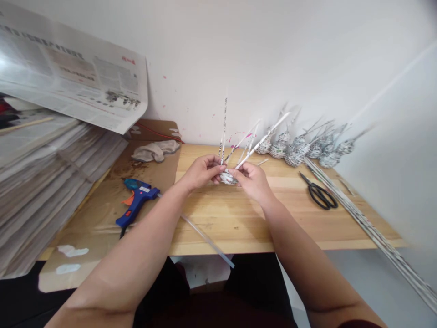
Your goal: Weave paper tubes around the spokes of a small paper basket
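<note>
Both hands meet over the middle of a wooden table [239,223]. Between them is a small woven ball of rolled newspaper [227,177] with several thin paper rods [224,127] sticking up and fanning to the right. My left hand [201,172] pinches the woven piece from the left, fingers closed on it. My right hand [251,180] grips it from the right, fingers closed around a rod at its base. The bottom of the piece is hidden by my fingers.
A blue glue gun [136,200] lies left on brown cardboard [102,214], a glue stick [208,239] near the table's front edge. Black scissors [319,193] lie right. Finished woven pieces [300,148] line the wall. Long paper rods [372,230] run along the right. Newspaper stacks [44,182] stand left, with a rag [155,150].
</note>
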The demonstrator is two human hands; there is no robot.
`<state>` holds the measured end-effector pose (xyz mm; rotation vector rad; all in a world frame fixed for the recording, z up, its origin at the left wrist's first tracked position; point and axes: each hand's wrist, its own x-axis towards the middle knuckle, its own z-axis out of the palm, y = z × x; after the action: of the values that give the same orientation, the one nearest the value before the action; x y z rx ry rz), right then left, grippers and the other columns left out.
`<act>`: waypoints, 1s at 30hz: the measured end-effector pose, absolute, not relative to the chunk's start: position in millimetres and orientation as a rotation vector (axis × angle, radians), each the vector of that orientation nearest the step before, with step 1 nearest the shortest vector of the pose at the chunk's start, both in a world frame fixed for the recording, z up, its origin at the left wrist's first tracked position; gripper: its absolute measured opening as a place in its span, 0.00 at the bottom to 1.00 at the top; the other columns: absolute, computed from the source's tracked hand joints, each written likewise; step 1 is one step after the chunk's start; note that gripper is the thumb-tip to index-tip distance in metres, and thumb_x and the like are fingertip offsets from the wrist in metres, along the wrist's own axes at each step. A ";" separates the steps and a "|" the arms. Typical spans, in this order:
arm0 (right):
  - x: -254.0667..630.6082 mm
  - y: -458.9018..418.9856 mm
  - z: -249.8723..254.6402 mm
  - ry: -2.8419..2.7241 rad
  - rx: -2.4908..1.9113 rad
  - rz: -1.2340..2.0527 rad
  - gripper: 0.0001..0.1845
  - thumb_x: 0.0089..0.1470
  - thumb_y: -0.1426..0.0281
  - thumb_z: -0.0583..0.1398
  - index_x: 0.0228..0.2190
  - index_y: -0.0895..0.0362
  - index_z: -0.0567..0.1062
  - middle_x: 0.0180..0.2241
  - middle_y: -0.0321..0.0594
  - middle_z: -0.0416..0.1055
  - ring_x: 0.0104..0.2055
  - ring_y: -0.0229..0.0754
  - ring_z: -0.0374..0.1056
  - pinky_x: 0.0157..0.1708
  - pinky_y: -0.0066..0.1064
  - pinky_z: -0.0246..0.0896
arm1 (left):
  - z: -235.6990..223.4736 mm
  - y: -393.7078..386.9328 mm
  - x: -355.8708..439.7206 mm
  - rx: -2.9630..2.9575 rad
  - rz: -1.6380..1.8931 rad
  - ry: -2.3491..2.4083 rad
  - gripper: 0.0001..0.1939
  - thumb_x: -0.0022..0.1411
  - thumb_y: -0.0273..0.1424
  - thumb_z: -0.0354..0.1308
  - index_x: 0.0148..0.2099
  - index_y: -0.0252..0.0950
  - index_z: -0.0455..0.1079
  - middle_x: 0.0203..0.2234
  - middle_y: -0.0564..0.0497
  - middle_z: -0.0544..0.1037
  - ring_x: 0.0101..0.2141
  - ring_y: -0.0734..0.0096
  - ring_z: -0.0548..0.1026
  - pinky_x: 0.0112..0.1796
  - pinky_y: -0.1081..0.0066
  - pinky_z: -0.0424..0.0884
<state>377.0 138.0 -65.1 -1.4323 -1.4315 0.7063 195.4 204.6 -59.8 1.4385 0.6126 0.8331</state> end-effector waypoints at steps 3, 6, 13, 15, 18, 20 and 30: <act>377.3 139.3 -67.3 -1.429 -1.461 0.666 0.15 0.52 0.55 0.63 0.29 0.55 0.73 0.26 0.36 0.75 0.28 0.41 0.70 0.27 0.31 0.64 | -57.6 203.5 196.2 1.365 0.832 0.614 0.25 0.56 0.49 0.68 0.39 0.32 0.71 0.21 0.52 0.76 0.20 0.75 0.75 0.24 0.75 0.75; 375.6 139.3 -69.4 -1.453 -1.510 0.544 0.15 0.55 0.55 0.61 0.29 0.55 0.73 0.26 0.37 0.75 0.28 0.41 0.69 0.28 0.31 0.63 | -56.9 203.4 197.2 1.256 0.854 0.628 0.26 0.57 0.52 0.66 0.38 0.32 0.71 0.23 0.52 0.76 0.21 0.75 0.76 0.24 0.73 0.77; 367.9 136.3 -67.7 -1.455 -1.559 0.413 0.13 0.57 0.59 0.58 0.30 0.55 0.70 0.27 0.40 0.75 0.28 0.42 0.70 0.30 0.32 0.62 | -58.0 201.6 197.9 1.261 0.861 0.639 0.21 0.52 0.40 0.73 0.37 0.32 0.68 0.24 0.52 0.78 0.22 0.74 0.77 0.26 0.73 0.78; 367.7 136.6 -68.4 -1.449 -1.570 0.409 0.12 0.57 0.59 0.58 0.30 0.55 0.70 0.28 0.40 0.75 0.29 0.42 0.71 0.30 0.32 0.62 | -57.8 200.4 198.4 1.286 0.865 0.640 0.21 0.50 0.37 0.74 0.39 0.32 0.68 0.24 0.51 0.79 0.22 0.74 0.77 0.25 0.74 0.77; 368.4 137.5 -69.7 -1.438 -1.597 0.405 0.12 0.57 0.59 0.58 0.30 0.55 0.70 0.27 0.40 0.76 0.29 0.42 0.71 0.29 0.31 0.61 | -58.3 199.1 200.2 1.282 0.880 0.634 0.24 0.48 0.34 0.75 0.42 0.33 0.67 0.27 0.52 0.79 0.23 0.74 0.78 0.26 0.73 0.77; 368.9 137.9 -70.0 -1.435 -1.620 0.396 0.12 0.57 0.59 0.58 0.30 0.55 0.70 0.27 0.40 0.75 0.28 0.42 0.70 0.28 0.31 0.61 | -59.6 198.7 202.1 1.277 0.898 0.630 0.26 0.46 0.31 0.75 0.43 0.33 0.67 0.29 0.53 0.79 0.23 0.74 0.78 0.26 0.73 0.78; 373.3 141.1 -74.9 -1.405 -1.676 0.384 0.11 0.57 0.60 0.57 0.28 0.53 0.69 0.24 0.38 0.73 0.26 0.42 0.68 0.25 0.30 0.59 | -69.1 199.7 207.9 1.258 0.941 0.615 0.27 0.43 0.34 0.75 0.44 0.34 0.69 0.32 0.53 0.78 0.24 0.76 0.77 0.27 0.73 0.77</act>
<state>373.3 141.1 -74.9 -1.6758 -1.4045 0.3841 207.9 199.7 -69.1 1.2582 0.6155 0.9407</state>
